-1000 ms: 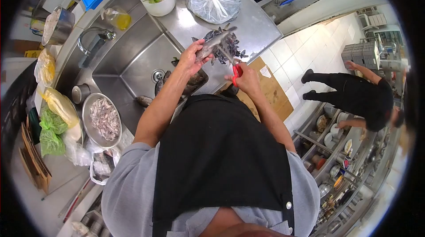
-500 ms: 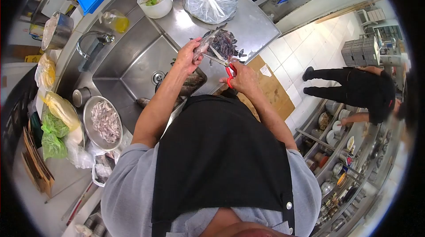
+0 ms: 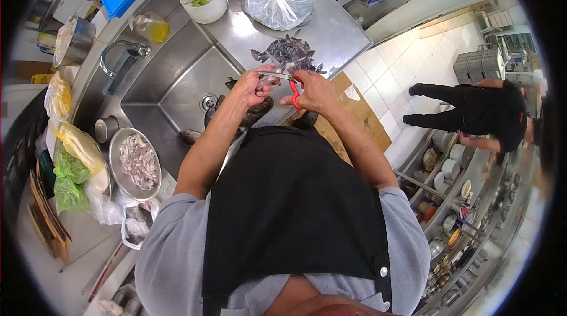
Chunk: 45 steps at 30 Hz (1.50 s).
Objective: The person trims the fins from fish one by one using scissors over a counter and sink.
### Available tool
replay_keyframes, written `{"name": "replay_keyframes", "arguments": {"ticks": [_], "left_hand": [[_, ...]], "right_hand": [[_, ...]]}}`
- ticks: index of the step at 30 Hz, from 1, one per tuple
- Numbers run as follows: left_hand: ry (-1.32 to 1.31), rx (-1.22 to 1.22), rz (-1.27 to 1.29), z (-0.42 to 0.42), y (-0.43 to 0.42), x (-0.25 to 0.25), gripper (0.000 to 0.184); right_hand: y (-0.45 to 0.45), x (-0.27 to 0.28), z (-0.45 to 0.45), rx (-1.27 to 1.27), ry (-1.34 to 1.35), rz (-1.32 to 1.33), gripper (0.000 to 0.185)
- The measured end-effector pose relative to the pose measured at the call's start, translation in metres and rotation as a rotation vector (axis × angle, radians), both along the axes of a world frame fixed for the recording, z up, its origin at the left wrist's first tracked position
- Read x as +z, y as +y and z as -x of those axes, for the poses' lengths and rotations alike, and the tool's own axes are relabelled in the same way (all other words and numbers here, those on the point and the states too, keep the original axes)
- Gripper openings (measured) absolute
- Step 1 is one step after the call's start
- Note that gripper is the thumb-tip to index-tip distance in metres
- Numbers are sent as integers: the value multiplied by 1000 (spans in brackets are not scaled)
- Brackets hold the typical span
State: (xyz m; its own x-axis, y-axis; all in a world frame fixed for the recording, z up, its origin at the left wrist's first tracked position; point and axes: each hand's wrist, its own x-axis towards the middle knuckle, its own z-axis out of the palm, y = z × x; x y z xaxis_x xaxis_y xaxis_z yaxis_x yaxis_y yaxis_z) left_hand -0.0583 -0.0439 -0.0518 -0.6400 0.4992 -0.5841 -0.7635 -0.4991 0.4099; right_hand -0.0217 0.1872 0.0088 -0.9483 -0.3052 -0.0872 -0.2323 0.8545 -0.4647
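My left hand [image 3: 254, 87] is closed around a small fish [image 3: 282, 68], held over the sink's right edge. Red-handled scissors [image 3: 296, 93] are gripped in my right hand [image 3: 314, 90], and their blades reach left across the fish, close to my left fingers. Whether the blades are touching its flesh I cannot make out. Just beyond my hands lies a dark pile of cut fish pieces, seemingly fins [image 3: 289, 50], on the steel counter [image 3: 339, 32]. Below my left forearm, more whole fish [image 3: 255, 116] rest in the sink [image 3: 171, 88], partly hidden by the arm.
A steel bowl of pale strips of seafood [image 3: 152, 185] stands left of the sink. Behind are a tap [image 3: 109, 59], a white tub with greens [image 3: 204, 0] and a tied plastic bag [image 3: 279, 3]. Cardboard [image 3: 354, 112] lies on the floor; another person [image 3: 478, 109] stands at right.
The fish has come lower and turned, nearer my body. The scissors have swung so their blades point left over it. The other person has shifted slightly, drawing an arm back from the shelves.
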Motion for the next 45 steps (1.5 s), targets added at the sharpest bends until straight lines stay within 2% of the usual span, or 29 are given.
{"name": "replay_keyframes", "arguments": {"ticks": [2, 5, 7, 12, 14, 16, 21, 23, 26, 29, 31, 32, 34, 37, 38, 41, 43, 44, 45], "left_hand": [[14, -7, 38, 0, -3, -2, 26], [-11, 33, 93, -4, -4, 0, 22], [-26, 66, 13, -7, -4, -5, 22], [20, 28, 82, -9, -4, -15, 21], [58, 10, 126, -10, 0, -17, 22], [117, -10, 283, -17, 5, -15, 25], [97, 30, 274, -14, 4, -16, 33], [99, 43, 287, -16, 0, -20, 35], [83, 61, 223, -19, 0, -22, 34], [65, 143, 125, -19, -13, -31, 34], [49, 123, -417, -19, -24, -35, 46], [52, 125, -415, -19, -26, -38, 46], [102, 37, -627, -24, -22, -24, 50], [57, -1, -549, -24, -17, 12, 50], [61, 1, -552, -24, -16, 11, 50], [183, -29, -574, -25, -16, 10, 47], [257, -25, -247, -30, -20, 21, 42], [257, -23, -248, -30, -20, 20, 42], [278, -52, -123, -30, -18, 19, 43]], "right_hand": [[-4, 2, 3, -20, -140, 17, 82], [-4, -5, 3, -15, -160, 65, 78], [-2, -6, 3, 6, -183, 61, 76], [8, -24, -1, 46, -194, 96, 73], [5, -27, -3, 13, -222, 95, 74], [-4, -24, -1, -3, -208, 79, 75], [-5, -30, -4, -21, -131, 19, 78], [-2, -28, -6, -25, -292, -10, 75], [7, -46, -10, -21, -267, -8, 71], [12, -32, -19, -65, -263, 32, 68], [12, -25, -21, -69, -225, 73, 67], [10, -22, -21, -75, -191, 115, 67], [2, -11, -20, -48, -111, 153, 68], [-5, 4, -15, 9, 44, 194, 69], [-7, 8, -12, 41, 117, 204, 70], [-8, 13, -6, 16, 89, 159, 69], [-11, 26, 0, -1, -2, 117, 68], [-13, 32, 2, -20, -98, 75, 67], [-12, 36, 1, -17, -99, 74, 67]]}}
